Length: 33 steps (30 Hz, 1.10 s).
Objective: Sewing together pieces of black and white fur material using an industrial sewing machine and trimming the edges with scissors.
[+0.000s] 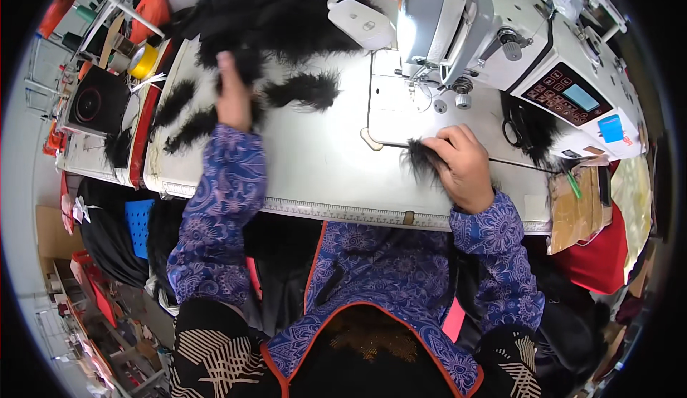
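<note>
Black fur tuft [421, 160] is pinched between the thumb and fingers of my right hand [464, 168], just above the white sewing table in front of the sewing machine [458, 33]. My left hand [235, 96] reaches across the left part of the table with a digit stretched out, against a dark fur piece [247, 65]. Its other fingers are partly hidden. Beside that hand lie loose black fur strips: one on its right [304, 90], one at its lower left [193, 129], and another farther left [174, 102].
A large heap of black fur [279, 12] covers the table's far side. Scissors [512, 132] lie by the machine's control panel [567, 96]. A measuring tape [343, 214] runs along the front edge. At left stand a black speaker-like box [96, 101] and a yellow tape roll [143, 62].
</note>
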{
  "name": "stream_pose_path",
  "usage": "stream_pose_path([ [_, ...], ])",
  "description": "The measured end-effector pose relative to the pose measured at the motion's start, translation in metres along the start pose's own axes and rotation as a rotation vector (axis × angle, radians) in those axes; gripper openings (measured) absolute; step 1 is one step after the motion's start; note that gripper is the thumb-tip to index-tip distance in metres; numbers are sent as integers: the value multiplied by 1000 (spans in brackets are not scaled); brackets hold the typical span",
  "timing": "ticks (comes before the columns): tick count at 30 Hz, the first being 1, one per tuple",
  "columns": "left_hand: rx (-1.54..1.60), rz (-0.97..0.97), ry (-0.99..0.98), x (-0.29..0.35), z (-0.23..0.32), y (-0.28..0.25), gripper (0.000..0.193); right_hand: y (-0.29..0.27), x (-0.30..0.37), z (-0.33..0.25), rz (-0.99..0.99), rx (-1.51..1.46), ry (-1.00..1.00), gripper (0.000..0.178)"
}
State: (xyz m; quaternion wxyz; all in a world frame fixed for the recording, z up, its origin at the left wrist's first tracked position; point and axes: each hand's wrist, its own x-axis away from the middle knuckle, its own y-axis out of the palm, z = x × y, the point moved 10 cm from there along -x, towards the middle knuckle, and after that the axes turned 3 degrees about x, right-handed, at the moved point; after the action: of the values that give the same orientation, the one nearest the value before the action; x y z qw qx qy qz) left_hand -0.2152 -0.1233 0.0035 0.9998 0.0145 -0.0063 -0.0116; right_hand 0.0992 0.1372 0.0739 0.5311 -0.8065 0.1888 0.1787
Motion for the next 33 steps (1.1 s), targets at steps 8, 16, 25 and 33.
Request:
stream_pose_path([
  [8,-1115,-478,1097,93,80,72,35,9,-6,-2,12,25,-87,21],
  [16,-558,-802,876,111,37,131,24,20,-11,6,-33,-76,-68,20],
  [25,-119,-856,468,146,24,171,16,22,-16,1,-54,-84,-138,21],
  [33,-526,-788,1162,177,61,188,27,25,-16,3,-74,-84,-113,21],
])
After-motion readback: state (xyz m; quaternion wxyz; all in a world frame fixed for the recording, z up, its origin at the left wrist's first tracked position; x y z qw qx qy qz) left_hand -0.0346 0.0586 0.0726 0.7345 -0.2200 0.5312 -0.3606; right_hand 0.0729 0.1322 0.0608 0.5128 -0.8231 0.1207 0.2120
